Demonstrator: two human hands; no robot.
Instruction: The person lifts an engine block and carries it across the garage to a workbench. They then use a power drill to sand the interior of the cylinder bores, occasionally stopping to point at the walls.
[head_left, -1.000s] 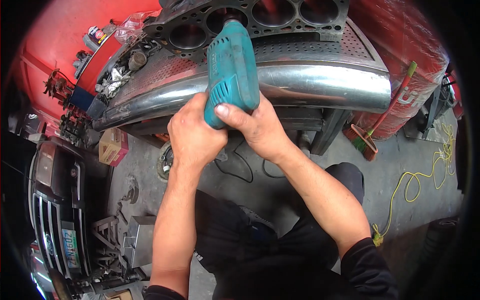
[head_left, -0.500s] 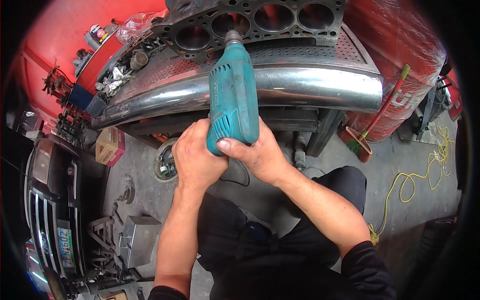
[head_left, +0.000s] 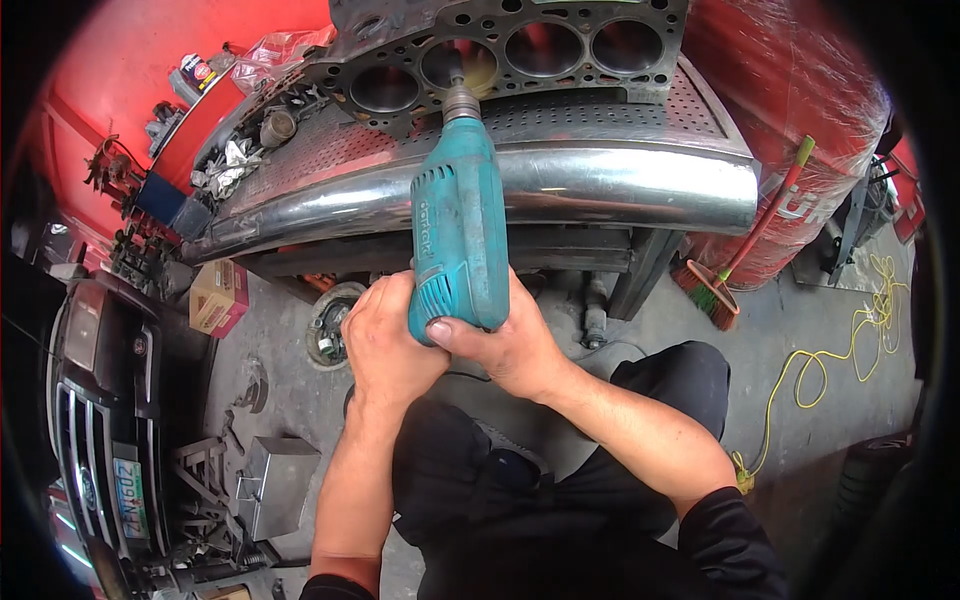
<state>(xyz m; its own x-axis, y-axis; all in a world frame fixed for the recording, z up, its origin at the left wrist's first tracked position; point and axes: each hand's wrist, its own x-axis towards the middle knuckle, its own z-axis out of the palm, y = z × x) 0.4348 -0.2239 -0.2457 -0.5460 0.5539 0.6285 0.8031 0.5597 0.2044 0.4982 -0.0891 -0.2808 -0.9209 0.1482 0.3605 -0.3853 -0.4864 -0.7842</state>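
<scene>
Both my hands grip a teal power drill (head_left: 462,225) at its rear end. My left hand (head_left: 385,335) wraps round the lower left side. My right hand (head_left: 505,345) closes round the right side, its thumb lying across the back of the housing. The drill points away from me, and its metal chuck (head_left: 460,103) is at the near edge of the second cylinder bore from the left. A shaft runs from the chuck into that bore, where a blurred yellowish shape shows. The engine block (head_left: 500,88) has several round bores facing me.
The block rests on a perforated metal bench (head_left: 620,120) with a rounded chrome front edge (head_left: 640,185). A broom (head_left: 710,290) leans at right, near a yellow cord (head_left: 800,355). A cardboard box (head_left: 218,298), a metal box (head_left: 278,485) and a vehicle front (head_left: 105,420) are at left.
The drill and both hands have moved down and slightly left in view, back towards me. More of the shaft shows at the bore, and a yellowish blur is now visible in it.
</scene>
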